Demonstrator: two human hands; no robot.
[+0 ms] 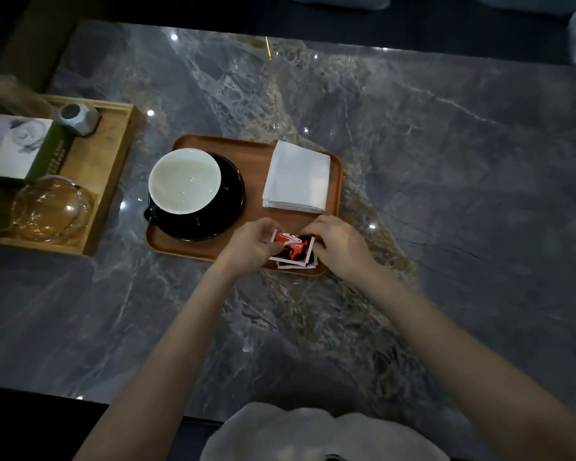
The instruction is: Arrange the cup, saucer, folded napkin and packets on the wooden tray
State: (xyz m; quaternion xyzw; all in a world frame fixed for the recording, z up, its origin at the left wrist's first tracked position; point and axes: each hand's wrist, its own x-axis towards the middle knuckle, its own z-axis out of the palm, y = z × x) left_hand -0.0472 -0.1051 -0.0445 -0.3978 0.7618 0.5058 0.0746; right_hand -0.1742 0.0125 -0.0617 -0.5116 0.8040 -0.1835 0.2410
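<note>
A brown wooden tray [253,154] lies on the marble table. On its left side a black cup with a white inside [184,181] stands on a black saucer [228,201]. A folded white napkin [296,178] lies on the tray's right side. At the tray's near right corner sits a small stack of red, black and white packets [295,250]. My left hand [251,242] pinches the stack's left edge and my right hand [338,244] pinches its right edge.
A lighter wooden tray [110,151] at the left table edge holds a green-and-white box [17,148], a grey faceted object [79,118] and a clear glass bowl [52,207]. Grey marble tabletop [446,161] stretches to the right and toward me.
</note>
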